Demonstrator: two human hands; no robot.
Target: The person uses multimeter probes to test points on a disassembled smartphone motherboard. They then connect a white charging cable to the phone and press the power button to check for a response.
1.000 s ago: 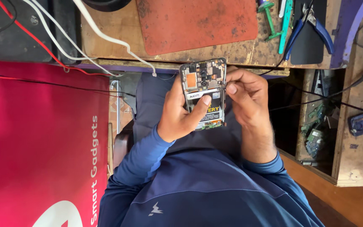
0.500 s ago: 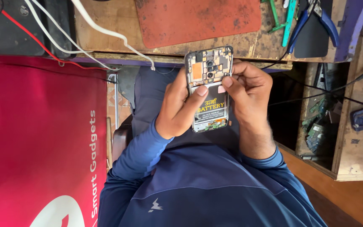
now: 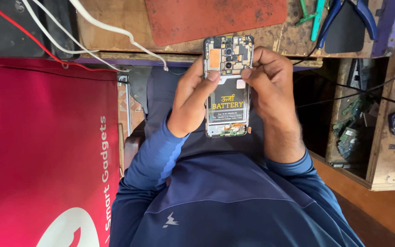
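Seen from the head camera, an opened phone [image 3: 227, 87] with its back cover off, battery and circuit board exposed, is held upright above the person's lap, just before the edge of a wooden desk [image 3: 115, 27]. The left hand [image 3: 193, 100] grasps its left edge and the right hand [image 3: 270, 87] its right, thumbs pressing near the board. A red mat [image 3: 216, 18] and blue pliers [image 3: 348, 13] lie on the desk.

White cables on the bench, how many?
2 white cables: the thick one runs from the top edge to the bench's front edge; a thinner one crosses left of it. More may be hidden off-frame.
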